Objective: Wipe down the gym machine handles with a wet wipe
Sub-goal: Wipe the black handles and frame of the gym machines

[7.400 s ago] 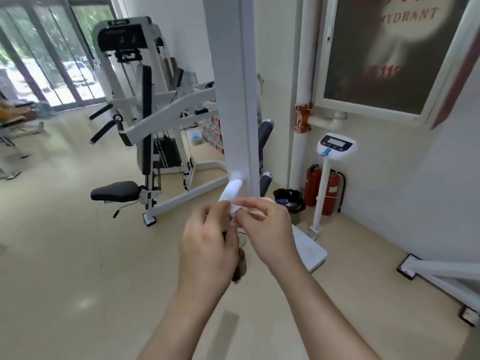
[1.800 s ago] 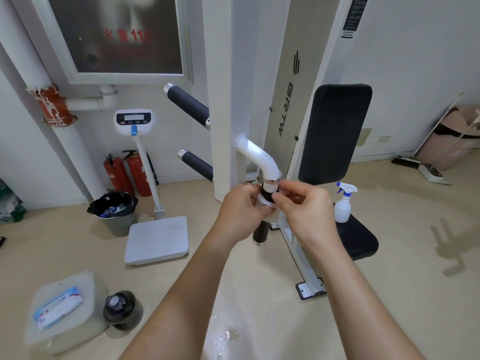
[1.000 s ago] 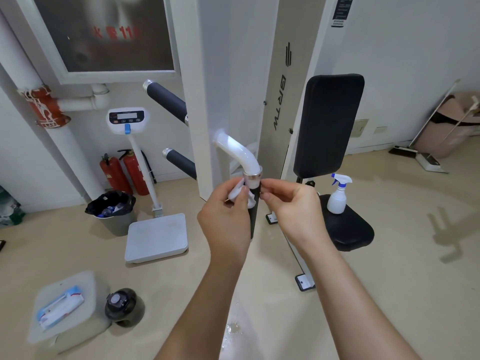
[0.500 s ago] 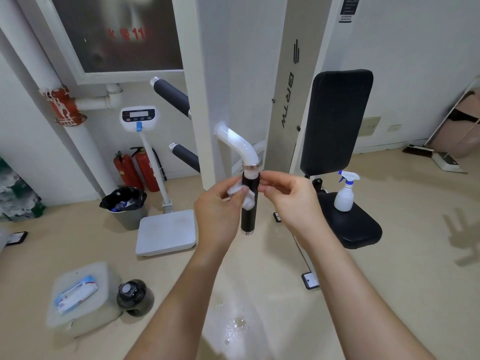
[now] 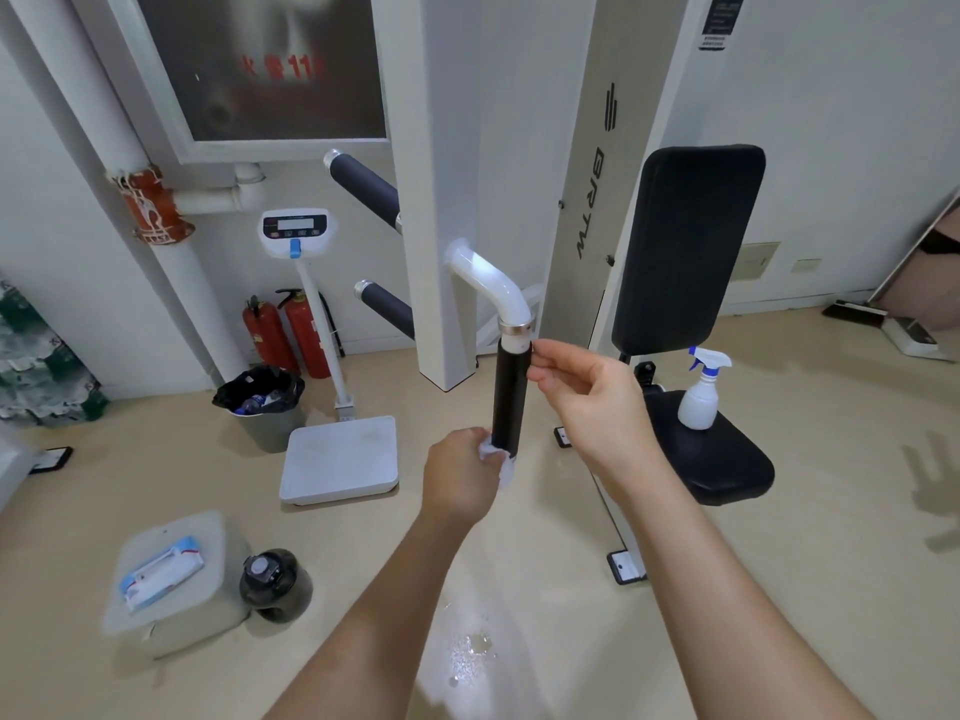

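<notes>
A black handle grip hangs straight down from a white bent tube on the white gym machine. My left hand grips a crumpled white wet wipe around the grip's bottom end. My right hand is beside the grip's top, thumb and forefinger close together next to the metal ring, holding nothing that I can see. Two more black handles, an upper handle and a lower handle, stick out to the left behind the white post.
A spray bottle stands on the black seat. On the floor to the left are a wipes pack on a plastic box, a dark bottle, a scale, a bin and two red extinguishers. A wet patch lies below.
My left hand slid the wipe from the top of the black grip down to its bottom end. My right hand stayed near the grip's top.
</notes>
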`<move>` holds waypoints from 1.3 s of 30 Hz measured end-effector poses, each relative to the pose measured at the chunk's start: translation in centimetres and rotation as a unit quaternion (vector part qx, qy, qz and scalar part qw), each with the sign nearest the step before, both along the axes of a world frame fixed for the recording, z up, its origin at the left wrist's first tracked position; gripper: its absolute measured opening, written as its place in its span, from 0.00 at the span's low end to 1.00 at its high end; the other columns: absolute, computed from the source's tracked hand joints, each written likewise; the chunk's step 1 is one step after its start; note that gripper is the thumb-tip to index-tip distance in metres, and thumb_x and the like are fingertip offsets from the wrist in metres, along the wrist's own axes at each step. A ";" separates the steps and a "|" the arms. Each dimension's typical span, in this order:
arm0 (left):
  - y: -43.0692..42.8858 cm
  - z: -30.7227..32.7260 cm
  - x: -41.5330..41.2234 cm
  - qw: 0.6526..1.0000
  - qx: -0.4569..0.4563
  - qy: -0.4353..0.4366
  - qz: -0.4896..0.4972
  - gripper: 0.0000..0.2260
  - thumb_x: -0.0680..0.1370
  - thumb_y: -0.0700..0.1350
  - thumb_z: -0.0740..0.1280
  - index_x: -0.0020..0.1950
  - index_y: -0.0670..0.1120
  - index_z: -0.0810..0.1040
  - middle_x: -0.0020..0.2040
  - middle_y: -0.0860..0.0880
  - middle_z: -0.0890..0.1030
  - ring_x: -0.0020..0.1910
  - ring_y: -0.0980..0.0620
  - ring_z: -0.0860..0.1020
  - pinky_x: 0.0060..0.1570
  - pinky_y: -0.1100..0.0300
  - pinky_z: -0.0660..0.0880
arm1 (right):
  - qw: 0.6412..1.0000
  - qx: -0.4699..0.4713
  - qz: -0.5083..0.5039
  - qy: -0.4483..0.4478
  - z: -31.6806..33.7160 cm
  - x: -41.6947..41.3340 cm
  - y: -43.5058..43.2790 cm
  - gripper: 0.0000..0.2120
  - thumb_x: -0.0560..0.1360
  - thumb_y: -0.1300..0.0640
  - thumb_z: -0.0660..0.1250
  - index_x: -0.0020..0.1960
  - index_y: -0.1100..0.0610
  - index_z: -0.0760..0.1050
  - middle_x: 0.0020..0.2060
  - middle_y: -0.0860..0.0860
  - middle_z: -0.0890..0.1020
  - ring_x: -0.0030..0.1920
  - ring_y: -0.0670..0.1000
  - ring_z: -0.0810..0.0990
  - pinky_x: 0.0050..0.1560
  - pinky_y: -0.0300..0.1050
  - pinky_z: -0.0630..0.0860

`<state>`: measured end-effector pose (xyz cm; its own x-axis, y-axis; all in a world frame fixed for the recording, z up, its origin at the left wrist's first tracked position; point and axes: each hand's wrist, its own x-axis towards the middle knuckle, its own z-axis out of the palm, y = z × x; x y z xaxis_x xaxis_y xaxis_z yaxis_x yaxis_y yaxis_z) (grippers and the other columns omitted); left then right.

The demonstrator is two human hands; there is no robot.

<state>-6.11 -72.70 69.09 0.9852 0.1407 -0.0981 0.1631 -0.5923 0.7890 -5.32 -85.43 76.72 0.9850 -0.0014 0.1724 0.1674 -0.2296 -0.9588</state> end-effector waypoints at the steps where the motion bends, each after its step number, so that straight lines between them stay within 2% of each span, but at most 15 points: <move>1: 0.0 -0.1 -0.1 1.000 -0.001 0.002 0.002 0.08 0.76 0.41 0.63 0.39 0.50 0.77 0.32 0.52 0.76 0.36 0.47 0.75 0.30 0.64 0.68 | 1.000 0.014 0.006 0.006 -0.1 -0.2 -0.1 0.18 0.77 0.70 0.60 0.60 0.54 0.78 0.48 0.41 0.82 0.51 0.38 0.81 0.55 0.32 0.75; 4: 0.4 0.4 -1.0 0.997 -0.048 -0.020 0.050 0.07 0.78 0.41 0.62 0.49 0.51 0.77 0.38 0.52 0.80 0.37 0.52 0.76 0.33 0.63 0.71 | 0.999 0.018 0.022 0.027 -0.9 -1.5 -0.6 0.23 0.76 0.71 0.60 0.66 0.52 0.72 0.55 0.44 0.80 0.57 0.40 0.79 0.58 0.35 0.75; 7: 0.5 1.8 -2.3 0.980 -0.181 -0.041 0.075 0.06 0.77 0.40 0.66 0.44 0.52 0.74 0.35 0.53 0.81 0.33 0.53 0.75 0.31 0.66 0.70 | 0.992 -0.035 0.062 0.107 -2.4 -3.1 -0.9 0.26 0.75 0.60 0.68 0.70 0.46 0.67 0.60 0.43 0.76 0.58 0.42 0.77 0.55 0.39 0.74; 9: 0.3 2.8 -3.1 0.954 -0.295 -0.028 0.047 0.06 0.76 0.39 0.68 0.45 0.50 0.78 0.38 0.50 0.84 0.39 0.51 0.81 0.42 0.64 0.77 | 0.982 -0.014 0.099 0.162 -3.2 -3.8 -0.6 0.25 0.72 0.57 0.72 0.67 0.46 0.70 0.56 0.44 0.78 0.49 0.41 0.80 0.48 0.39 0.76; 11: 0.3 3.4 -3.6 0.946 -0.321 -0.036 0.019 0.05 0.76 0.39 0.69 0.45 0.48 0.82 0.41 0.46 0.85 0.45 0.47 0.83 0.50 0.54 0.79 | 0.985 0.030 0.091 0.146 -3.5 -4.2 -0.2 0.16 0.71 0.61 0.73 0.58 0.52 0.79 0.45 0.49 0.83 0.37 0.43 0.79 0.40 0.38 0.75; 14: 0.7 3.9 -3.4 0.954 -0.286 -0.090 0.027 0.06 0.75 0.42 0.70 0.49 0.51 0.82 0.42 0.45 0.82 0.40 0.51 0.78 0.50 0.51 0.78 | 0.996 0.061 -0.042 0.058 -3.2 -3.6 -0.2 0.05 0.71 0.63 0.72 0.45 0.55 0.83 0.31 0.46 0.81 0.31 0.44 0.75 0.35 0.40 0.72; 17: 1.0 4.9 -2.6 0.967 -0.199 -0.152 0.041 0.14 0.75 0.43 0.70 0.59 0.55 0.77 0.47 0.58 0.79 0.40 0.61 0.76 0.44 0.69 0.75 | 0.982 0.054 -0.172 -0.051 -2.2 -1.9 0.2 0.06 0.74 0.59 0.69 0.47 0.51 0.83 0.32 0.46 0.80 0.32 0.44 0.74 0.36 0.41 0.72; 21: 0.2 6.8 -1.2 0.972 -0.118 -0.204 0.022 0.16 0.75 0.43 0.69 0.60 0.58 0.75 0.51 0.65 0.79 0.46 0.62 0.78 0.46 0.68 0.74 | 0.953 -0.055 -0.218 -0.202 -0.4 0.1 3.1 0.11 0.75 0.63 0.66 0.54 0.56 0.82 0.42 0.52 0.83 0.41 0.45 0.79 0.43 0.36 0.72; 25: 0.0 6.8 -0.5 0.965 -0.090 -0.246 0.027 0.12 0.75 0.40 0.67 0.56 0.55 0.76 0.47 0.63 0.81 0.44 0.64 0.79 0.47 0.67 0.75 | 0.922 -0.166 -0.232 -0.261 -2.1 0.6 4.1 0.13 0.73 0.66 0.63 0.54 0.62 0.82 0.35 0.55 0.81 0.36 0.57 0.78 0.36 0.38 0.65; 28: 0.0 6.7 -0.6 0.963 -0.079 -0.258 0.016 0.15 0.76 0.37 0.66 0.58 0.55 0.76 0.46 0.67 0.80 0.45 0.64 0.78 0.48 0.72 0.73 | 0.925 -0.179 -0.221 -0.250 -2.7 0.7 3.8 0.15 0.73 0.64 0.60 0.56 0.63 0.80 0.35 0.56 0.80 0.36 0.55 0.77 0.36 0.40 0.67; 30: -0.1 6.7 -0.9 0.965 -0.064 -0.255 0.009 0.17 0.76 0.36 0.65 0.60 0.55 0.75 0.47 0.68 0.79 0.47 0.64 0.78 0.50 0.74 0.72 | 0.927 -0.204 -0.206 -0.237 -3.1 0.9 3.7 0.11 0.73 0.65 0.60 0.49 0.65 0.80 0.34 0.57 0.78 0.35 0.56 0.75 0.34 0.44 0.69; 32: -0.2 6.7 -1.3 0.968 -0.044 -0.247 0.010 0.19 0.77 0.37 0.64 0.63 0.56 0.74 0.47 0.67 0.78 0.49 0.64 0.78 0.52 0.72 0.73 | 0.940 -0.236 -0.174 -0.173 -4.3 1.0 3.2 0.08 0.75 0.65 0.60 0.38 0.64 0.74 0.32 0.58 0.75 0.34 0.59 0.74 0.32 0.47 0.66; 34: -0.3 7.0 -1.7 0.973 -0.014 -0.229 0.004 0.20 0.78 0.38 0.62 0.66 0.58 0.71 0.49 0.63 0.79 0.50 0.63 0.77 0.53 0.67 0.74 | 0.953 -0.262 -0.128 -0.080 -6.1 0.4 2.3 0.12 0.77 0.63 0.60 0.35 0.61 0.72 0.30 0.53 0.71 0.34 0.58 0.71 0.34 0.45 0.61; 36: -0.4 7.2 -2.3 0.977 0.049 -0.210 0.001 0.20 0.79 0.40 0.61 0.68 0.60 0.69 0.51 0.59 0.78 0.51 0.60 0.75 0.52 0.62 0.75 | 0.977 -0.183 -0.104 -0.015 -7.0 -0.2 0.9 0.14 0.76 0.62 0.62 0.31 0.54 0.72 0.27 0.46 0.66 0.32 0.52 0.67 0.34 0.42 0.59; 39: -1.1 6.7 -3.2 0.951 0.104 -0.289 0.026 0.14 0.77 0.42 0.62 0.60 0.53 0.78 0.50 0.56 0.78 0.48 0.57 0.76 0.50 0.57 0.75 | 0.988 0.075 -0.072 0.111 -5.6 -0.7 -2.2 0.13 0.74 0.59 0.68 0.31 0.52 0.77 0.27 0.47 0.69 0.30 0.47 0.66 0.32 0.40 0.62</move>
<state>-9.27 -73.76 75.83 0.8570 0.1468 0.4940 -0.2299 -0.7490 0.6214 -5.98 -87.59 71.14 0.9863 -0.1538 -0.0601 -0.0742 -0.0877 -0.9934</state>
